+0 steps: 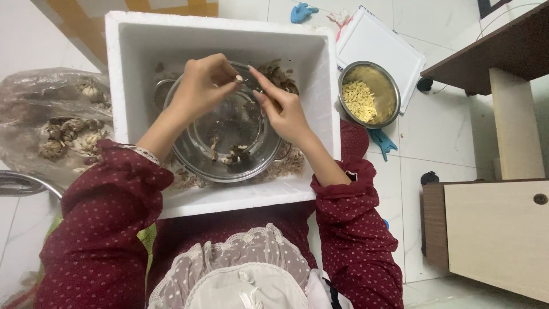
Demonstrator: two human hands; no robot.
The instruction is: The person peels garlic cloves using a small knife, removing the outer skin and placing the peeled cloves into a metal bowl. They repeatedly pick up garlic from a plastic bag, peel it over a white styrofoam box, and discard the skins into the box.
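Nearest the camera: dark red dotted sleeves [108, 229], pushed up the forearms, with a lace-trimmed garment between them.

Just beyond: white foam box [223, 200] set on the floor, open at the top. Inside it, steel basin [194, 160], round, with a few peeled cloves and scraps lying at its near side. Brown papery husks [286, 163] heaped in the box around and behind the basin.

Above the basin: left hand [203, 86], fingers curled inward, thumb and forefinger pinched tight on a small pale garlic clove [239, 79]. Clove held in the air over the far half of the basin, touching neither basin nor box. Right hand [283, 109] just beside it, fingers half bent, forefinger and thumb extended to the clove and meeting the left fingertips there. Whether the right hand grips the clove or only its skin: cannot tell.

Left of the box: clear plastic bag [34, 103] holding unpeeled garlic bulbs.

Right of the box, slightly farther: steel bowl [394, 86] partly filled with peeled yellowish cloves, resting on the corner of a white board [377, 40].

Farthest: blue glove [302, 11] on the tiled floor. Wooden furniture [492, 229] at the right edge.
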